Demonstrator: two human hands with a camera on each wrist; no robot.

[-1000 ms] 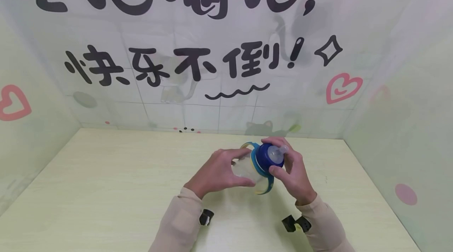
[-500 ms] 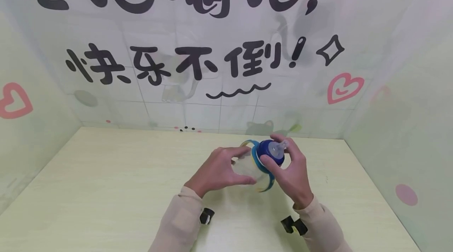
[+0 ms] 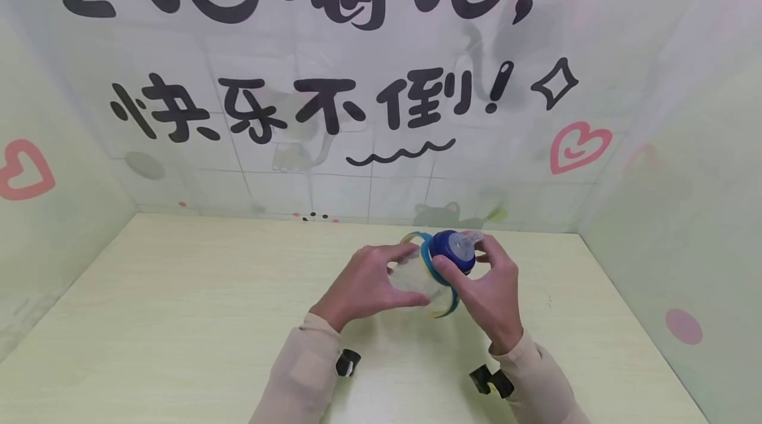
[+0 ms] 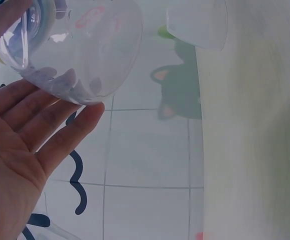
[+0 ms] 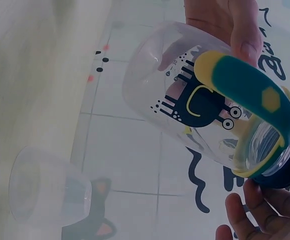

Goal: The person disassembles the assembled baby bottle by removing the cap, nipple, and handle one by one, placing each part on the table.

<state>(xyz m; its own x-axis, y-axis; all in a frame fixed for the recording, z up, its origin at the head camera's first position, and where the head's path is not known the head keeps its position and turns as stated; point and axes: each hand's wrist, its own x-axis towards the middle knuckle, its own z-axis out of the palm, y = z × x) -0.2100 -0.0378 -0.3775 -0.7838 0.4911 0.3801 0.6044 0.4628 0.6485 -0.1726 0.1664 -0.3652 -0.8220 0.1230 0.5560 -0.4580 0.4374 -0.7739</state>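
A clear baby bottle [image 3: 411, 282] is tilted above the table, its top pointing up and to the right. It has a dark blue screw collar [image 3: 443, 252], a translucent teat [image 3: 470, 239] and a teal-and-yellow two-handled ring [image 5: 250, 85]. My left hand [image 3: 363, 285] holds the bottle's body between thumb and fingers. My right hand [image 3: 494, 288] grips the collar, thumb on its near side; the fingers behind it are partly hidden in the head view. A dark cartoon crab print [image 5: 202, 102] shows on the bottle in the right wrist view.
A clear, cup-shaped cover [image 5: 45, 190] stands on the pale wooden table [image 3: 196, 292], near the back wall; the hands and bottle hide it in the head view. Printed panels [image 3: 667, 225] enclose the table at back and sides.
My right hand has shifted round the collar, its thumb moving left and up along the near side. The bottle has risen slightly and moved a little left. My left hand keeps its hold.
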